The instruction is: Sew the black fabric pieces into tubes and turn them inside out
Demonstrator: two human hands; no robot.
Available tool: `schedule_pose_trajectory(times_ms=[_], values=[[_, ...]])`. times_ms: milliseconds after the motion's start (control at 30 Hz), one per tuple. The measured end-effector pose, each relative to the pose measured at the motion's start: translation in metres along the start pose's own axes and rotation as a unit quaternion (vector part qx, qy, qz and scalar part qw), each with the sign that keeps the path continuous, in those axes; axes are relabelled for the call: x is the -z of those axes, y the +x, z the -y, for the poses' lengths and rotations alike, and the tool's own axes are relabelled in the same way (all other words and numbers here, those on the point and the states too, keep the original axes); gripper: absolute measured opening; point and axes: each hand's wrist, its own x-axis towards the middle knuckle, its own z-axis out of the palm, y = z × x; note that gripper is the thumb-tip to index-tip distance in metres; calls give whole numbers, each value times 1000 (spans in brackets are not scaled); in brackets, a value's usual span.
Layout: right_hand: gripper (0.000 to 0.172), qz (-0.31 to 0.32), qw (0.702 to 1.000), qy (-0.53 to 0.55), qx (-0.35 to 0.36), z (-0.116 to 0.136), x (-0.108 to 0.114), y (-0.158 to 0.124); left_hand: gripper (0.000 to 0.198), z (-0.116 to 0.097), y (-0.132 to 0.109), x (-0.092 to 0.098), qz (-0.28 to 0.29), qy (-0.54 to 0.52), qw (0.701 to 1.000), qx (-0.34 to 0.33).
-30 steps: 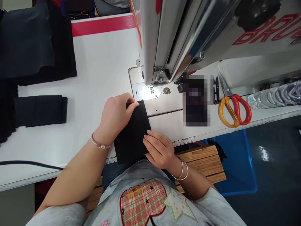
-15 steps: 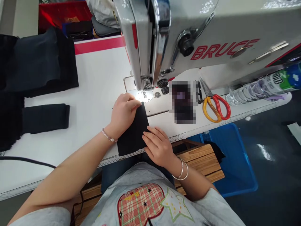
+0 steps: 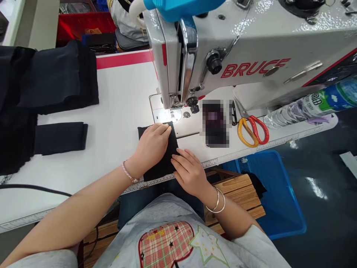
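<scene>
Your left hand [image 3: 152,147] is covering black cloth [image 3: 164,164] before the sewing machine [image 3: 245,48], grip unclear; right hand [image 3: 192,173] is resting, fingers extended, along its edge. Probably light, soft; pinch edges.

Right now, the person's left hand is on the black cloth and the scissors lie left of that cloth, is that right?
Not quite: the head view shows the scissors lying right of the black cloth; the left hand is on the cloth.

Cloth [image 3: 160,169] is on the counter [image 3: 119,96], just this side of the machine [image 3: 251,44]. Fabric pile [image 3: 52,78] off left, scissors [image 3: 244,115] then bottle [image 3: 315,104] right, bin [image 3: 275,193] below right.
</scene>
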Motion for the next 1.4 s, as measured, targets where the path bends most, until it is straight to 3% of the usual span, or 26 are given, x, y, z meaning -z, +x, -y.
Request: schedule_pose_trajectory(times_ms=[633,933,1400], values=[[30,-9,1000,12,-4,-14,2,9,29,1,18,-1,-26,-37,999,-8],[28,-32,999,14,13,-20,-1,16,29,3,27,2,-6,-50,999,17],[34,-20,999,34,-10,-22,-4,15,30,8,26,-5,-34,-66,997,20]])
